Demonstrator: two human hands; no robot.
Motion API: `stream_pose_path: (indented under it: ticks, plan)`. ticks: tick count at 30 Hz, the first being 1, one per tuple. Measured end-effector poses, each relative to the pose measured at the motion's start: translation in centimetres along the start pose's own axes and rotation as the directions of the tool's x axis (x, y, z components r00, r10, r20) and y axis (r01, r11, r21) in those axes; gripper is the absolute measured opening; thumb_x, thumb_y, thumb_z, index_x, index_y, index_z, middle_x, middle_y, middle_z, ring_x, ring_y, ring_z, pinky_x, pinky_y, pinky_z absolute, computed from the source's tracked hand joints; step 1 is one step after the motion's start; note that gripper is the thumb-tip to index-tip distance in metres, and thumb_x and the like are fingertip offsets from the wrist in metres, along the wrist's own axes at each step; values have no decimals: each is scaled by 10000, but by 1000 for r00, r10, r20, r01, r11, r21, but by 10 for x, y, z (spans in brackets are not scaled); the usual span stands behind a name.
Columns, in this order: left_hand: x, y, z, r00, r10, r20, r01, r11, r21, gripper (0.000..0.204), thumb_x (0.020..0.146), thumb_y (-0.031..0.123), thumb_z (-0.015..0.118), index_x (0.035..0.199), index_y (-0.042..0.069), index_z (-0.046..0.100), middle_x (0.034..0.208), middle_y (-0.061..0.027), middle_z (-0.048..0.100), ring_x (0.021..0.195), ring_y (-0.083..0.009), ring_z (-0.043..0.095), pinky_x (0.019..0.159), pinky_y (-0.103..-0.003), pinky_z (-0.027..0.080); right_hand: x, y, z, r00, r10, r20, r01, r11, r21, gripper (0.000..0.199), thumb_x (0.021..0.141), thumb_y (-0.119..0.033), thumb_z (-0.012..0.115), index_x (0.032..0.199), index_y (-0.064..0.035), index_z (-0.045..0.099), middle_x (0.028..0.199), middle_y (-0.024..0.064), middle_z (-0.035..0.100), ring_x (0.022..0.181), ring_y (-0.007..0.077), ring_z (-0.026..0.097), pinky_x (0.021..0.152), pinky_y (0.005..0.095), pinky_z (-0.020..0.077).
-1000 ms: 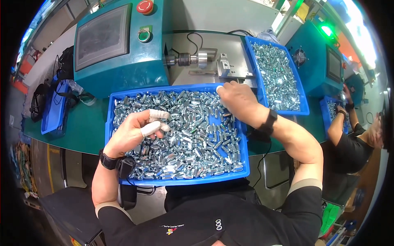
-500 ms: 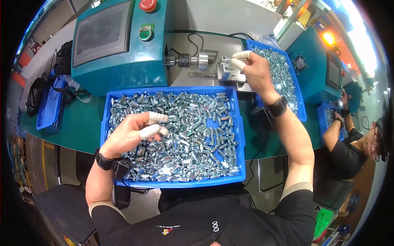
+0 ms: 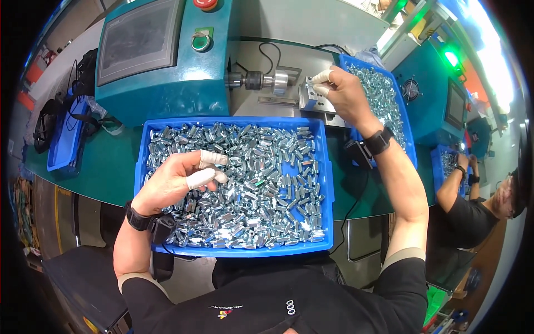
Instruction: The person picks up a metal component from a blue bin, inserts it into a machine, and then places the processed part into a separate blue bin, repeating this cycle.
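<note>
My right hand point(image 3: 348, 97) reaches to the metal fixture block point(image 3: 317, 102) under the spindle's end. Its thumb and forefinger, in white finger covers, pinch a small silver metal piece at the block's top, mostly hidden by the fingertips. My left hand point(image 3: 177, 179) hovers over the left part of the blue tray point(image 3: 329, 189), fingers curled and thumb near the covered fingertips. Whatever lies between them is hard to make out. Below it spread many long hexagonal metal pieces point(image 3: 261, 206), heaped loosely.
A teal machine point(image 3: 161, 94) with a screen, red knob and green button carries a spindle with a chuck point(image 3: 254, 81). A second blue tray point(image 3: 410, 146) of metal pieces stands right of the fixture. Further right, a co-worker point(image 3: 464, 209) sits by another teal machine point(image 3: 431, 106).
My right hand's fingertips have closed in onto the fixture block. My left hand stays nearly still over the tray. The lamp at the right has turned from orange to green.
</note>
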State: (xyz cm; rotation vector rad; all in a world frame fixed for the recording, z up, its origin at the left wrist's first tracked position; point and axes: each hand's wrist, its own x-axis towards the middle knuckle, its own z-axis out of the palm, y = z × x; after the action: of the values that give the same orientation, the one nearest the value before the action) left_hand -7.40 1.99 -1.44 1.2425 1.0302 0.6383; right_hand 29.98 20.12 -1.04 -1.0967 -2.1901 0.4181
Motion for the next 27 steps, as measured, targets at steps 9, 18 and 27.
stream_pose_path:
  ticks: [9, 18, 27]
  plan:
    - [0, 0, -3, 1000, 12, -4, -12, 1000, 3, 390, 1029, 197, 641, 1379, 25, 626, 1100, -90, 756, 899, -104, 696, 812, -261, 556, -22, 2, 14, 964, 262, -42, -231, 906, 355, 305, 974, -170, 731, 1228, -2, 726, 1066, 45, 735, 864, 95, 642, 750, 253, 533]
    - [1, 0, 0, 999, -22, 25, 23, 1000, -7, 371, 1043, 159, 618, 1388, 25, 620, 1101, -80, 749, 901, -103, 684, 819, -264, 556, -33, -13, 15, 875, 453, 173, -476, 732, 488, 431, 963, -225, 758, 1312, 15, 681, 1076, 34, 738, 935, 99, 656, 804, 267, 549]
    - [4, 0, 1, 999, -41, -14, 40, 999, -4, 372, 1033, 157, 613, 1372, 4, 624, 1101, -102, 752, 897, -114, 703, 805, -269, 569, -23, -21, 1, 870, 383, 310, -490, 734, 470, 459, 973, -228, 733, 1379, -26, 658, 1128, 37, 733, 926, 90, 638, 808, 234, 506]
